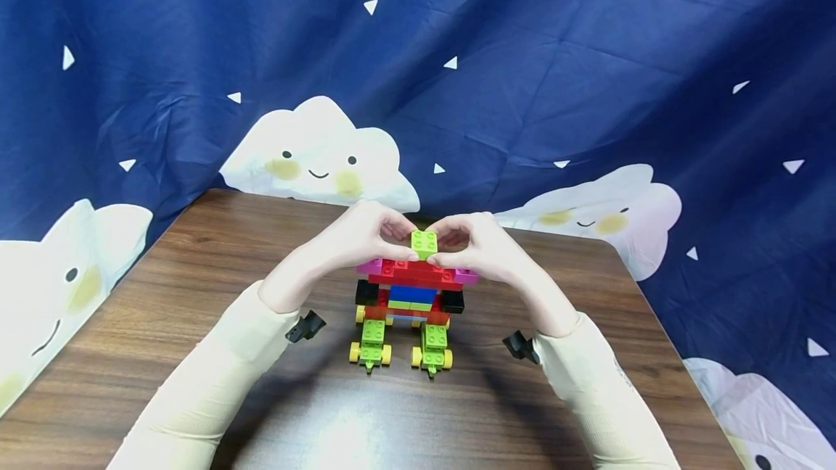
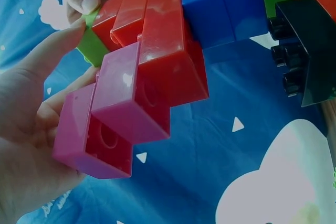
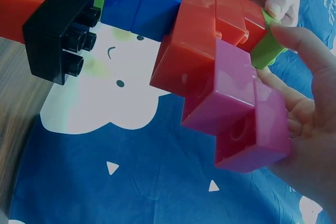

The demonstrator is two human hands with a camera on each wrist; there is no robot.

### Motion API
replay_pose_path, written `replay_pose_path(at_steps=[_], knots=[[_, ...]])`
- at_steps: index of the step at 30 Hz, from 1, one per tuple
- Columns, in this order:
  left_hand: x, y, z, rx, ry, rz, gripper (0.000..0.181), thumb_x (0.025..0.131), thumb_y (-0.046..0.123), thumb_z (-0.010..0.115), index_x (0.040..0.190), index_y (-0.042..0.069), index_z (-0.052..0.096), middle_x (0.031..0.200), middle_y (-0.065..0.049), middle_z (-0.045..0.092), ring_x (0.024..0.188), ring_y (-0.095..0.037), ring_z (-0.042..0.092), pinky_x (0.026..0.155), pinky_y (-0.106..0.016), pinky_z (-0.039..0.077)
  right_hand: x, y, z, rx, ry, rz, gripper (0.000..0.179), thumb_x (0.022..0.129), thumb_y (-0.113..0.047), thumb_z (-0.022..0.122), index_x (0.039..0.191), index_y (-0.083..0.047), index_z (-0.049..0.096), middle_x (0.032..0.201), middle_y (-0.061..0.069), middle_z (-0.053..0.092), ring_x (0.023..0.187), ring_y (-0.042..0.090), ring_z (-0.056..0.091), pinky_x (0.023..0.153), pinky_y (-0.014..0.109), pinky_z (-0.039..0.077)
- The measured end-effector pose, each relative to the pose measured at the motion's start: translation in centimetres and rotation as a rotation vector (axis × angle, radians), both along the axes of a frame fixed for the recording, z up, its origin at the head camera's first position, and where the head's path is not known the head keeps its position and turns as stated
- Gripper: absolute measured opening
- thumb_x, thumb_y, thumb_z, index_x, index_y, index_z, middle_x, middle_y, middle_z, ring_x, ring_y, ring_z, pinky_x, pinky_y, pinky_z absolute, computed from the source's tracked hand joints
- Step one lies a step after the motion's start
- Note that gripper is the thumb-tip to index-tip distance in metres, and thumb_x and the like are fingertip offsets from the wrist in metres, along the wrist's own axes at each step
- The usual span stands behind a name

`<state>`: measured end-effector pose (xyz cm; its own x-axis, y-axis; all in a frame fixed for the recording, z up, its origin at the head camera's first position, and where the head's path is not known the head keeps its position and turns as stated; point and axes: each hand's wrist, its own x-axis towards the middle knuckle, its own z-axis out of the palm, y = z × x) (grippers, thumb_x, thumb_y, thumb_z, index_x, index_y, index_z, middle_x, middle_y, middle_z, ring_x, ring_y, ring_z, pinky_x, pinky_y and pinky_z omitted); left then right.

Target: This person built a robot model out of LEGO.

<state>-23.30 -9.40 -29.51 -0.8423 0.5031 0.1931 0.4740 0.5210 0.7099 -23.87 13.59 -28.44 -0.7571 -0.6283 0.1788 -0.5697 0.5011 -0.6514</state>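
A light green toy brick (image 1: 424,244) tops a build of stacked bricks. My left hand (image 1: 366,236) pinches the brick from its left side, thumb in front and fingers behind. From the other side my right hand (image 1: 480,244) pinches the same brick. Beneath it are red bricks (image 1: 418,276), with pink bricks (image 2: 123,85) stepping outward at both sides. Lower down come blue bricks (image 1: 413,294) and black bricks (image 3: 60,35) sticking out left and right. At the base stand green wheeled pieces (image 1: 373,339) with yellow wheels (image 1: 447,358).
The build stands on a brown wooden table (image 1: 274,397). Behind the table hangs a blue cloth (image 1: 496,78) printed with white clouds and triangles. A small black device (image 1: 305,326) sits at each wrist.
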Motion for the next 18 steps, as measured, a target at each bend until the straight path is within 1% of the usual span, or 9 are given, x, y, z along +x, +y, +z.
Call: replay_pose_path(at_steps=[7,12,16,18], knots=[[0.05,-0.07,-0.01,-0.003,0.001,-0.004,0.033,0.079,0.027,0.081,0.106,0.009,0.075,0.099,-0.003,0.075,0.090,-0.017,0.067,0.085,-0.033,0.057,0.00,-0.11,-0.12,-0.004,0.000,0.001,0.027,0.080,-0.011,0.078,0.104,-0.003,0.072,0.094,0.008,0.074,0.085,0.016,0.070,0.084,0.033,0.058],[0.04,-0.06,-0.05,0.004,-0.003,-0.008,0.033,0.079,0.028,0.081,0.107,0.010,0.075,0.100,-0.003,0.075,0.092,-0.016,0.067,0.087,-0.034,0.057,-0.12,0.02,-0.03,-0.013,-0.018,0.002,0.028,0.079,-0.011,0.078,0.104,-0.002,0.072,0.095,0.009,0.074,0.086,0.017,0.070,0.084,0.033,0.058],[0.04,-0.06,-0.08,0.004,-0.005,-0.002,0.036,0.079,0.029,0.081,0.109,0.010,0.074,0.104,-0.003,0.075,0.096,-0.019,0.067,0.089,-0.036,0.056,-0.20,0.17,0.09,-0.018,-0.029,0.008,0.029,0.079,-0.010,0.078,0.106,-0.002,0.071,0.096,0.009,0.074,0.087,0.018,0.070,0.084,0.033,0.058],[0.07,-0.09,-0.15,-0.003,0.008,0.000,0.043,0.079,0.030,0.081,0.114,0.008,0.072,0.110,-0.006,0.073,0.100,-0.021,0.067,0.092,-0.038,0.055,-0.16,0.25,0.13,-0.019,-0.033,0.012,0.030,0.079,-0.011,0.078,0.107,-0.002,0.071,0.097,0.009,0.074,0.088,0.018,0.070,0.085,0.033,0.058]])
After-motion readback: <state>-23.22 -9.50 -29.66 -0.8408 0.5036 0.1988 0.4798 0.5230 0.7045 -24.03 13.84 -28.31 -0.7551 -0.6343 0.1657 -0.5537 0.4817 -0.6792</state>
